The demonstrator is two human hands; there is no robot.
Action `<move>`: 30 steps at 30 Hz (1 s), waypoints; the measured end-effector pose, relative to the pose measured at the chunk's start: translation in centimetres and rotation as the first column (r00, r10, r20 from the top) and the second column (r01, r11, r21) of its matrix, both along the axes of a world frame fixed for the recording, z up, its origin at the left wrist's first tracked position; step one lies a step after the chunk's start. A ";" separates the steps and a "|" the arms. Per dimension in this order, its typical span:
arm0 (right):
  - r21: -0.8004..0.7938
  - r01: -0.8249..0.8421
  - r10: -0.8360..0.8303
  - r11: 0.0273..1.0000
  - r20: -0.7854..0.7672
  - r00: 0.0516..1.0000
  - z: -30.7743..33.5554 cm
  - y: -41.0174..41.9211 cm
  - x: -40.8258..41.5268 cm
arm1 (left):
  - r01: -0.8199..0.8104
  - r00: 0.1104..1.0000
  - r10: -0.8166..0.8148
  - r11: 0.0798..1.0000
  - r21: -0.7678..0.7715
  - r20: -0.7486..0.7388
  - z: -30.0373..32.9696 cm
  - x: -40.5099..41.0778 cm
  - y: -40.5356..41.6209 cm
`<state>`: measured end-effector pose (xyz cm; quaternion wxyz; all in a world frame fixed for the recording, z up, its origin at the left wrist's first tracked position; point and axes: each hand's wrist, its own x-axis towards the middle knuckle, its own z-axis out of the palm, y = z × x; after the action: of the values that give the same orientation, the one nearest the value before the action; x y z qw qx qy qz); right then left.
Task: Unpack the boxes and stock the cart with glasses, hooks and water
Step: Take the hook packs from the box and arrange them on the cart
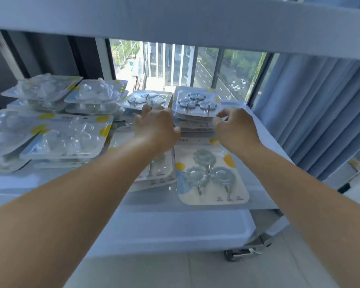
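Hook packs (195, 109) sit stacked at the back right of the cart shelf (175, 229). Left hand (156, 127) and right hand (235, 127) pinch the stack's sides, squaring it. Next likely calls for letting go gently without toppling it.

Both bare forearms extend forward from the lower corners and converge toward the centre. Left hand (156, 126), palm down, back of the hand toward the camera, fingers curled forward and downward, thumb spread to the right. Right hand (235, 126), level with the left and near it but apart, palm down; thumb and forefinger meet in a pinch at its upper left, the remaining fingers curled beneath.
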<state>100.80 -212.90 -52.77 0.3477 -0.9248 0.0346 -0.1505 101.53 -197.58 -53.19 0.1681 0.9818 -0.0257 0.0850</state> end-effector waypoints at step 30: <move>-0.222 -0.711 0.691 0.667 -0.173 0.702 26.4 36.6 -33.9 | -0.438 0.837 0.328 0.882 -0.177 -0.438 29.4 -41.5 32.5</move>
<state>66.87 -176.30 -26.33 0.2470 -0.9101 -0.3316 0.0257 60.03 -165.04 -23.78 0.2812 0.9308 0.2192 -0.0800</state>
